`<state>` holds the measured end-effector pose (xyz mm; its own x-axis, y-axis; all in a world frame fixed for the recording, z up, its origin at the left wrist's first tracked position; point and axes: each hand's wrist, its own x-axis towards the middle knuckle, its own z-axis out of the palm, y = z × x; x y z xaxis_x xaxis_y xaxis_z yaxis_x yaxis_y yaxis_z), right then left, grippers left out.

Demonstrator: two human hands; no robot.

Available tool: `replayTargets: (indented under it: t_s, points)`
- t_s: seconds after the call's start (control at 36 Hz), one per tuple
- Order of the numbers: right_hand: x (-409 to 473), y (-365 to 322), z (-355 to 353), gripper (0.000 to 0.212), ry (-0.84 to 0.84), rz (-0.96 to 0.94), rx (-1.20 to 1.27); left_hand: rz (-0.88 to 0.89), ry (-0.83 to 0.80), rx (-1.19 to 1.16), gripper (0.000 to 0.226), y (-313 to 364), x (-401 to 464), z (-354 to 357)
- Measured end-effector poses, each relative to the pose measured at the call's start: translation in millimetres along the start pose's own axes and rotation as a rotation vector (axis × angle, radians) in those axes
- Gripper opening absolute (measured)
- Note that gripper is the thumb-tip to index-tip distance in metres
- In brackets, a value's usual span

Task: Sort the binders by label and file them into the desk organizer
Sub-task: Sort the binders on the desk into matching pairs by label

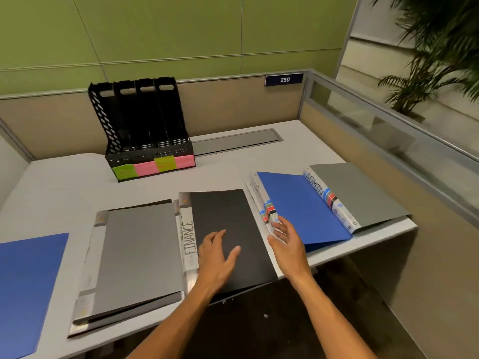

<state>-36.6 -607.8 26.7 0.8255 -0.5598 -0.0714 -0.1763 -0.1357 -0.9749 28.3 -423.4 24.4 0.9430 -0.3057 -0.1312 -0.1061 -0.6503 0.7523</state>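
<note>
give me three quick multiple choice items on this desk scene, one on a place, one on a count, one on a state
1. The desk organizer stands:
A. at the desk's back left
B. by the plant
C. on the blue binder

2. Sticky notes on its front:
A. two
B. four
C. six

3. The left hand:
A. grips a pen
B. lies open on the black FINANCE binder
C. is inside the organizer

Answers:
1 A, it stands against the rear partition, left of the binders.
2 B, green, pink, green, pink.
3 B, straight fingers rest on its cover.
</note>
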Motion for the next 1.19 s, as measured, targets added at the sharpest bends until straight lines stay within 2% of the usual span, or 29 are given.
replayTargets:
  t_s: [0.28, 0.53, 0.83, 1.19]
  points:
    - [-2, 16, -45, 0.053, 0.056, 0.053, 0.02, 0.063, -0.1, 0.038, 0.067, 34, 1, 42]
    - [-7, 21, -36, 0.053, -0.012, 0.072, 0.053, 0.053, -0.089, 0.031, 0.066, 34, -4, 42]
    - [-7, 5, 33, 0.057, -0.202, 0.015, 0.048, -0.032, 0.052, 0.01, 0.062, 2, -16, -13]
    - [-38, -29, 151, 0.055, -0.503, -0.03, -0.003, -0.218, 0.294, -0.022, 0.06, -89, -33, -112]
